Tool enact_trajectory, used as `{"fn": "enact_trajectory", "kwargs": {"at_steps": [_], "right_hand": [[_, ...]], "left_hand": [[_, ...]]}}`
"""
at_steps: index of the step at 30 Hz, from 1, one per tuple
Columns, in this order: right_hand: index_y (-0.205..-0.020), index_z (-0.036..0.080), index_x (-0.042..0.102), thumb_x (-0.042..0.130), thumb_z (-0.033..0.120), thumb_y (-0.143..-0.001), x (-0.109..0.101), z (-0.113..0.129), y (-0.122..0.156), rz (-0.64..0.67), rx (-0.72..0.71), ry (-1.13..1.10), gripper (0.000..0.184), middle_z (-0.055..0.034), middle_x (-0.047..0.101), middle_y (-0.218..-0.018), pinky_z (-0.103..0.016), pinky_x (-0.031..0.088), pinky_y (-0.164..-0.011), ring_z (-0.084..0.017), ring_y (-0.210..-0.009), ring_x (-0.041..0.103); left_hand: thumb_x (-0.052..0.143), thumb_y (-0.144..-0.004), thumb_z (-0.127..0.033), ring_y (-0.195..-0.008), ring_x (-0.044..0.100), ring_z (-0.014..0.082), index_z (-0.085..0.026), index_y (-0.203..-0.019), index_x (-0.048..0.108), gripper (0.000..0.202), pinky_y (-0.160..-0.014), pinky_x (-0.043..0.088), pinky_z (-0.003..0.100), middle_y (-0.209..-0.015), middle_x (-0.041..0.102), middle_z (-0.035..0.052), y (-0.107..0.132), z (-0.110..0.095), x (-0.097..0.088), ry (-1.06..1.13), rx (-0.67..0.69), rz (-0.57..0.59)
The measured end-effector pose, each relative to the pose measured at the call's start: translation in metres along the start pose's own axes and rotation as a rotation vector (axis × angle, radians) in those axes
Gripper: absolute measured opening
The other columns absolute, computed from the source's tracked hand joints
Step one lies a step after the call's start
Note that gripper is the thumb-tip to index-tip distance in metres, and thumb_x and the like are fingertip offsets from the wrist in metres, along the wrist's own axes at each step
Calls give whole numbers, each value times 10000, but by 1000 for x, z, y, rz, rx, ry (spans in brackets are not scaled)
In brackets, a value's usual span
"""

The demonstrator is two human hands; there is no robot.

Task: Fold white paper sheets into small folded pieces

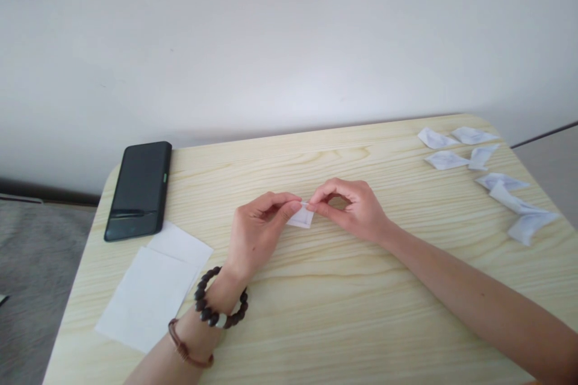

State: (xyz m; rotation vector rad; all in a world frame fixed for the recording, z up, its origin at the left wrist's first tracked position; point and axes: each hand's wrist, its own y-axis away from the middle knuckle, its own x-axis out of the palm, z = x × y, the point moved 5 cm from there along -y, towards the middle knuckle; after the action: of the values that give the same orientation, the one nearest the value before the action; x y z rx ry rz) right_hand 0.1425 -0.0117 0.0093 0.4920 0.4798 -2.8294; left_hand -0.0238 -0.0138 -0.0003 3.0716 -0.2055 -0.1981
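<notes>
Between my two hands is a small folded piece of white paper (pixel 301 217), with faint crease lines near its lower edge. My left hand (pixel 262 225) pinches its upper left part between thumb and forefinger. At its upper right corner, my right hand (pixel 350 204) pinches with thumb and forefinger too. The fingertips of both hands nearly meet along the paper's top edge and hide part of it. On my left wrist are a dark beaded bracelet and a brown cord.
A black phone-like device (pixel 139 186) lies at the table's left. Flat white sheets (pixel 147 295) lie in front of it, overlapping. Several folded white paper pieces (pixel 445 160) are spread along the right side of the wooden table (pixel 325 313). A white wall (pixel 289 42) stands behind.
</notes>
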Motion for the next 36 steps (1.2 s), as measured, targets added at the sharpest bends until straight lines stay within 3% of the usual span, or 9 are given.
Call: {"fn": "enact_trajectory", "kwargs": {"at_steps": [6,9,12,15,23,29,33,36], "right_hand": [[-764,202,661,725,232,-773,-3,-9,-1,-93,111,-140,71,22,705,-711,-189,525,-595,-100,-652,660],[-766,205,655,726,230,-773,-6,-14,-1,-149,150,-223,75,24,703,-711,-192,531,-602,-96,-646,661],[-775,205,654,729,228,-770,-5,-16,0,-154,175,-269,79,21,708,-714,-196,541,-605,-101,-642,675],[-776,203,651,749,221,-747,-4,-16,1,-132,186,-295,103,19,711,-710,-205,548,-591,-113,-629,685],[-765,195,649,732,238,-760,-3,-15,1,-99,191,-280,93,13,705,-693,-206,555,-587,-116,-624,687],[-760,182,646,749,268,-742,-4,-16,2,-119,209,-314,134,-4,719,-701,-216,569,-569,-138,-615,708],[-777,187,651,748,321,-744,-2,-15,2,-82,202,-275,169,-11,719,-719,-232,569,-584,-145,-635,707],[-785,193,641,720,312,-770,-3,-16,1,-90,191,-269,144,-3,707,-717,-236,562,-594,-131,-630,687]], "left_hand": [[719,-777,-336,-803,693,145,-168,-952,720,242,-729,552,212,-905,754,37,-3,2,1,36,-31,15],[720,-770,-366,-844,698,161,-161,-1030,690,333,-754,560,233,-980,747,56,-3,4,3,71,-53,77],[742,-743,-371,-743,693,153,-164,-957,706,300,-683,554,224,-839,753,31,-2,7,6,29,-111,151],[735,-750,-363,-656,672,137,-167,-873,711,232,-619,535,209,-719,731,3,-2,9,4,-22,-149,151],[742,-737,-353,-675,679,143,-163,-885,701,245,-599,511,198,-712,733,3,-1,8,5,8,-203,155],[739,-740,-373,-759,694,179,-159,-995,676,339,-657,530,248,-826,747,34,-1,9,7,40,-206,217],[737,-739,-380,-694,683,170,-150,-953,678,320,-611,527,245,-771,733,30,-2,11,6,-22,-179,203],[740,-742,-384,-674,681,156,-169,-1099,634,430,-631,548,245,-749,726,20,-1,11,6,-73,-114,183]]}}
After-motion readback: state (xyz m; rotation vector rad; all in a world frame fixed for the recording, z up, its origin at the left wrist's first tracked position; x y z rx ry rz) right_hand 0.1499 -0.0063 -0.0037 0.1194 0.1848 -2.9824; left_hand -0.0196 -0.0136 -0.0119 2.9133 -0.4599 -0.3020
